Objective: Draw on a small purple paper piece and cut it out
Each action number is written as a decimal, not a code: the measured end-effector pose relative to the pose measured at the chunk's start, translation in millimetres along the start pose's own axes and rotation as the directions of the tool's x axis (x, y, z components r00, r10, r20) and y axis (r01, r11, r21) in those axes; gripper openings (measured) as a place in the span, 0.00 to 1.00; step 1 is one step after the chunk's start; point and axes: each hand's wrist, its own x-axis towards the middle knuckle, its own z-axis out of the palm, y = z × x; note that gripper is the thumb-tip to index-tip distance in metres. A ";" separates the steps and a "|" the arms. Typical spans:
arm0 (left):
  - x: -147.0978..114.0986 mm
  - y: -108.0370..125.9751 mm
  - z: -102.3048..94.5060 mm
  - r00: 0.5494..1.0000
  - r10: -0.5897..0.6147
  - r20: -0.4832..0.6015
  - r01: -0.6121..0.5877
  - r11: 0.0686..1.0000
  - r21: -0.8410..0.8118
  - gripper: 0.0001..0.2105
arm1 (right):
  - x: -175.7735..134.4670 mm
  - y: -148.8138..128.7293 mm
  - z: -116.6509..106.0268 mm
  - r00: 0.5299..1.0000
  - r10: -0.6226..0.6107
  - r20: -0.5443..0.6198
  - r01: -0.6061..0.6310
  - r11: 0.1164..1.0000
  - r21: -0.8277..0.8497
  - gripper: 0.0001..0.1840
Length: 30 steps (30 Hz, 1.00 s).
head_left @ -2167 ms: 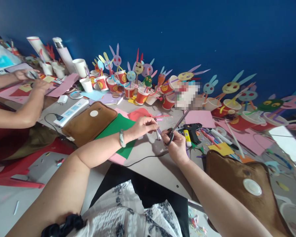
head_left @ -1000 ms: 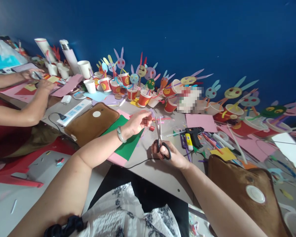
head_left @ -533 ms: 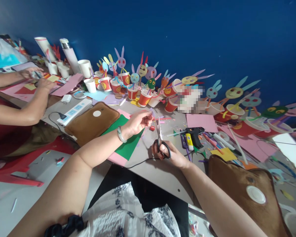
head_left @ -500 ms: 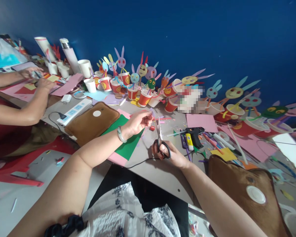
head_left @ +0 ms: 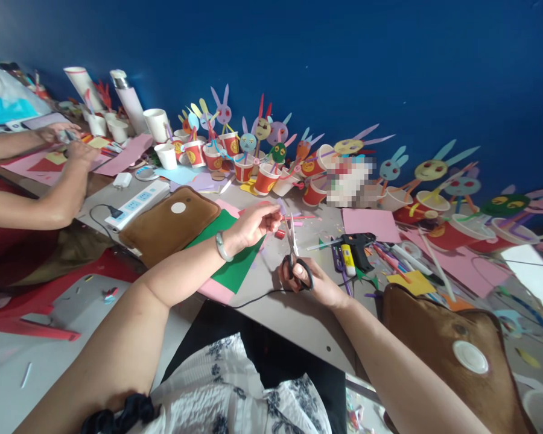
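My right hand [head_left: 305,283] grips a pair of scissors [head_left: 293,244] by the black handles, blades pointing away from me and slightly apart. Just left of the blade tips, the fingers of my left hand [head_left: 257,224] are pinched together, and what they hold is too small to make out. A jade-coloured bangle [head_left: 223,247] circles that wrist. Beneath my left forearm lies a green paper sheet [head_left: 235,265], with pink paper under its edge. A small red piece [head_left: 280,234] rests on the table between my left hand and the scissors.
Rabbit-faced paper figures in red cups [head_left: 266,179] line the blue wall. Right of the scissors lie a black glue gun [head_left: 359,250], a yellow glue stick [head_left: 347,260] and brown cushion-like pad [head_left: 434,343]. Another pad [head_left: 172,223] and a power strip [head_left: 138,205] sit left, near a co-worker's arms [head_left: 40,208].
My two hands and the scissors stay almost in the same place. The co-worker's nearer hand has shifted slightly.
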 end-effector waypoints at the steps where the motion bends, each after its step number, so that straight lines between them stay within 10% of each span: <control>1: -0.4 0.3 0.6 1.000 0.014 0.005 -0.014 1.000 0.022 0.11 | 0.1 1.5 -0.9 0.999 0.019 0.049 -0.021 0.999 0.040 0.32; 16: 0.3 -4.8 -0.8 0.967 0.199 0.160 -0.242 0.910 0.336 0.20 | 1.0 6.1 -9.5 0.986 0.074 0.151 -0.105 0.972 0.208 0.32; 30: -3.0 -8.2 -1.8 0.969 0.034 0.244 -0.118 0.933 0.339 0.18 | 1.6 7.0 -10.2 0.984 0.044 0.173 -0.093 0.953 0.287 0.31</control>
